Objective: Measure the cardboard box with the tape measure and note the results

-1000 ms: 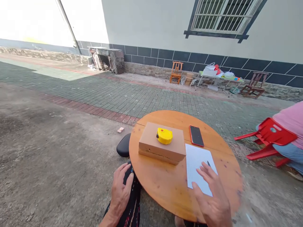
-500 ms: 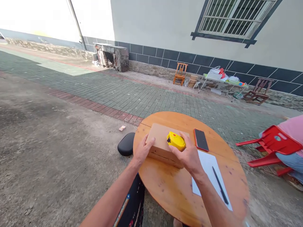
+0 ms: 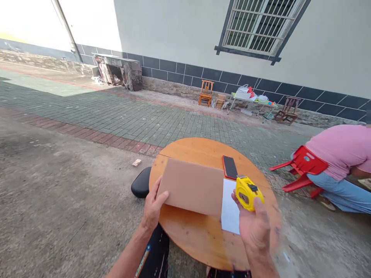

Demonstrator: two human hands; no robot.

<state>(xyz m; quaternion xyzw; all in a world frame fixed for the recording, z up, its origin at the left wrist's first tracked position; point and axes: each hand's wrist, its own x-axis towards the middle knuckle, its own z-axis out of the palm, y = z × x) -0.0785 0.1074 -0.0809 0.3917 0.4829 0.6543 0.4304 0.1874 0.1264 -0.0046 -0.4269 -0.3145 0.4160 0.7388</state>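
My left hand [image 3: 154, 200] grips the left end of a brown cardboard box [image 3: 193, 185], thumb on its top face and fingers round the far side. The box is over the round wooden table [image 3: 197, 243], its broad plain face toward me. In my right hand [image 3: 255, 222] is a yellow tape measure [image 3: 248, 193], held above the table's right part with its black button showing. Beneath it lies a white sheet of paper [image 3: 230, 212], partly covered by the hand. The pen seen earlier on the paper is hidden.
A phone with a red edge [image 3: 229, 167] lies at the table's far right. A black padded seat [image 3: 141, 183] stands left of the table. To the right, a person in pink [image 3: 342, 150] sits on a red plastic chair [image 3: 310, 162]. Chairs and a cluttered folding table [image 3: 255, 99] line the wall.
My right hand has lifted the tape measure off the box top and carried it right, turning it. The box's broad face now tilts more toward me. The view has swung right.
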